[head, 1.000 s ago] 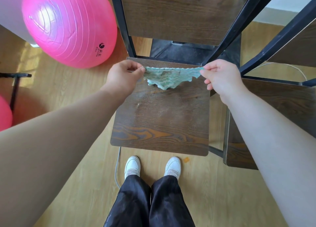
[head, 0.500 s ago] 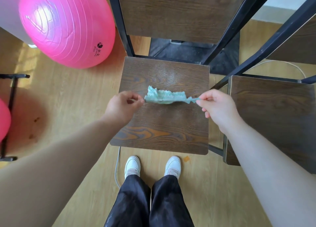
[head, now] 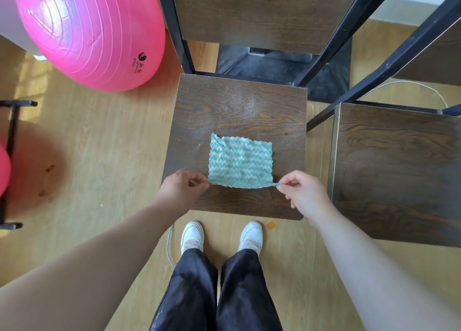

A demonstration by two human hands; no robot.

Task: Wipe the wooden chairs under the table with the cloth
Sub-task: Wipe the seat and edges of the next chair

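A green-and-white striped cloth (head: pixel 240 161) lies spread flat on the dark wooden seat (head: pixel 239 111) of the chair in front of me. My left hand (head: pixel 182 188) pinches the cloth's near left corner. My right hand (head: pixel 303 193) pinches its near right corner. Both hands sit over the seat's front part. The chair's wooden backrest (head: pixel 259 11) rises at the top, held in a black metal frame (head: pixel 174 31). A second wooden chair seat (head: pixel 399 171) stands close on the right.
A large pink exercise ball (head: pixel 89 31) rests on the wood floor at the upper left, and another pink ball (head: pixel 3 168) shows at the left edge by a black stand (head: pixel 11 136). My white shoes (head: pixel 220 236) stand just before the seat. A white cable (head: pixel 171 248) runs on the floor.
Both hands drew the cloth from the seat's back edge toward the front. It was bunched and hanging between my hands; now it lies spread flat on the seat.
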